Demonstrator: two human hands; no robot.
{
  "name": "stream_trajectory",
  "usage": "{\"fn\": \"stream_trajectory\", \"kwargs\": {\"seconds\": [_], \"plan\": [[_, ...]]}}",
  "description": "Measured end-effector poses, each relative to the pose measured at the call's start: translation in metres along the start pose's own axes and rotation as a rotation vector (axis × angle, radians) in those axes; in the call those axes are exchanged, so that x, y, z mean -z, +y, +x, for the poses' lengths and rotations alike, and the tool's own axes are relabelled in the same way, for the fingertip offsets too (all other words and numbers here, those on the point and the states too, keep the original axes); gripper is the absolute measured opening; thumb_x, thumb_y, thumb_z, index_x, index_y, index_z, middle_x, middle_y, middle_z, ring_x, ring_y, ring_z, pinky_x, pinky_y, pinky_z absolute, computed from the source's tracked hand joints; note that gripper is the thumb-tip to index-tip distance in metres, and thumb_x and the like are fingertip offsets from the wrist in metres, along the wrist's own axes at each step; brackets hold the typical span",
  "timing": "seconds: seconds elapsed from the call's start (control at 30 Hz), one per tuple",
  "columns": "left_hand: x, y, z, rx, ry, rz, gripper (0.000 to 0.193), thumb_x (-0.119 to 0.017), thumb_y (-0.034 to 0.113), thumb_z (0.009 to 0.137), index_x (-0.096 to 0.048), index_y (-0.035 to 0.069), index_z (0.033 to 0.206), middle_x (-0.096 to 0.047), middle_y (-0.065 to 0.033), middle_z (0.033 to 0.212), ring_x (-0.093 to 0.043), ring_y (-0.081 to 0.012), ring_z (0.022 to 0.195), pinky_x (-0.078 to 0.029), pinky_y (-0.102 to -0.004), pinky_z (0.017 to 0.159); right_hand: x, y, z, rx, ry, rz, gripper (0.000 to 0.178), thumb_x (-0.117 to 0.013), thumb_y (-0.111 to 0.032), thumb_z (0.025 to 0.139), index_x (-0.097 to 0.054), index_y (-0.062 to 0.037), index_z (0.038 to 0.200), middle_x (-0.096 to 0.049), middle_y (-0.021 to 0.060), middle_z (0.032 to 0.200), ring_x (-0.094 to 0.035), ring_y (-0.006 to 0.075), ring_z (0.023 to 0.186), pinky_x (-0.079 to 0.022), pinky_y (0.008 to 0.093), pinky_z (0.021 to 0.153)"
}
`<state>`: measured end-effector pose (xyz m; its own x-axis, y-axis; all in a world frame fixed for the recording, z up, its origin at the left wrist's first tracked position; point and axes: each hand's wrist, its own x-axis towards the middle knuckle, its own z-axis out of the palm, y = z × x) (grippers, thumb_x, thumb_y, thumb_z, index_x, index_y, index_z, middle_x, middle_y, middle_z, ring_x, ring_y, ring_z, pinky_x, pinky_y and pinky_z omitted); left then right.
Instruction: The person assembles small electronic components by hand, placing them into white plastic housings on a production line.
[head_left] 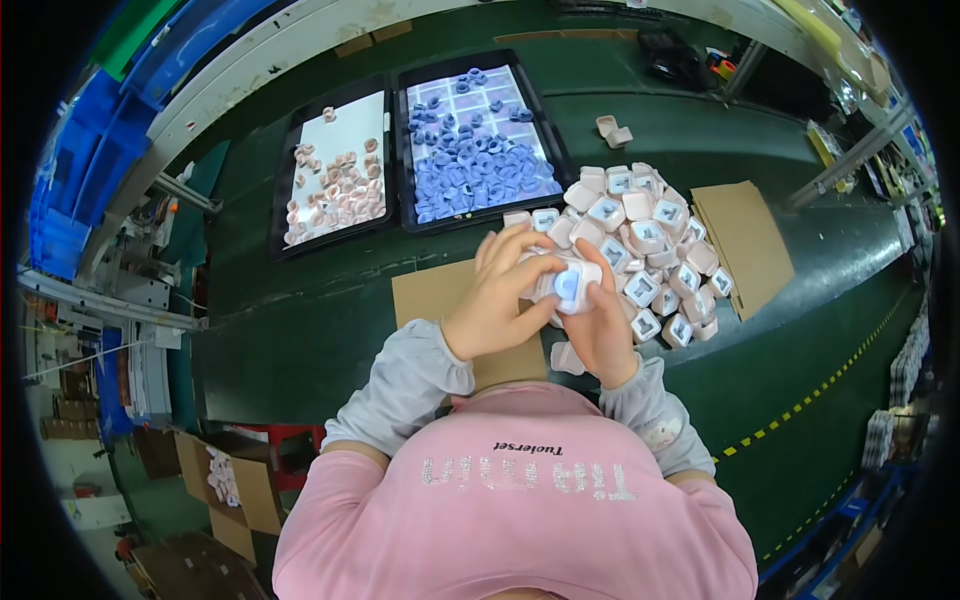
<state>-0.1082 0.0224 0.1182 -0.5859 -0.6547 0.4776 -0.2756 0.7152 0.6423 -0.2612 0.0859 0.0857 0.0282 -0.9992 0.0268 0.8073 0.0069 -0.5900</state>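
Note:
A small pale pink square case [577, 278] with a blue piece in its white inside is held between my two hands, just above the table. My right hand [607, 338] grips it from the right and below, thumb at its near edge. My left hand [498, 301] closes on its left side, with thumb and index finger at the blue piece. Whether those fingers press on the piece or only on the rim, I cannot tell. Right beside the hands lies a heap of similar pale cases [640, 207], several showing white insides with grey centres. One more case [566, 358] lies near my right wrist.
Beyond my hands, a black tray [408, 170] holds many blue pieces; another black tray [279, 207] to its left holds small pinkish pieces. Cardboard sheets [755, 245] [420, 292] flank the heap and lie under my left hand. Two cases [613, 130] sit farther back on the green table [250, 340].

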Motion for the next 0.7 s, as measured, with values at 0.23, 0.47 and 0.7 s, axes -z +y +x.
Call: {"fn": "stream_trajectory", "kwargs": {"seconds": [0.23, 0.47, 0.7], "plan": [[-0.007, 0.006, -0.008, 0.002, -0.075, 0.172, 0.025, -0.078, 0.025, 0.065, -0.062, 0.01, 0.077, -0.047, -0.0079, 0.11, -0.037, -0.0339, 0.119, -0.026, -0.0482, 0.099, 0.016, 0.001, 0.002, 0.099, 0.024, -0.664, 0.05, -0.057, -0.018, 0.089, -0.037, -0.0053, 0.132, -0.05, 0.0087, 0.118, -0.048, 0.0167, 0.108, -0.039, 0.0295, 0.094], [-0.015, -0.014, -0.015, 0.011, -0.089, -0.238, 0.028, -0.08, 0.021, 0.065, -0.061, 0.008, 0.081, -0.04, -0.0097, 0.105, -0.04, -0.0304, 0.107, -0.031, -0.0414, 0.093, 0.009, -0.016, 0.008, -0.023, -0.012, -0.778, 0.029, -0.066, -0.013, 0.081, -0.057, -0.0026, 0.107, -0.058, 0.0041, 0.101, -0.055, 0.0105, 0.091, -0.046, 0.0252, 0.079], [-0.008, -0.02, -0.006, -0.012, -0.199, -0.392, 0.027, -0.078, 0.013, 0.069, -0.058, 0.007, 0.086, -0.04, -0.0103, 0.107, -0.042, -0.0283, 0.106, -0.033, -0.0366, 0.094, 0.035, -0.01, 0.013, -0.153, 0.078, -0.385, 0.019, -0.053, -0.016, 0.09, -0.056, -0.0031, 0.104, -0.057, 0.0025, 0.097, -0.053, 0.0087, 0.085, -0.043, 0.0224, 0.075]]}}
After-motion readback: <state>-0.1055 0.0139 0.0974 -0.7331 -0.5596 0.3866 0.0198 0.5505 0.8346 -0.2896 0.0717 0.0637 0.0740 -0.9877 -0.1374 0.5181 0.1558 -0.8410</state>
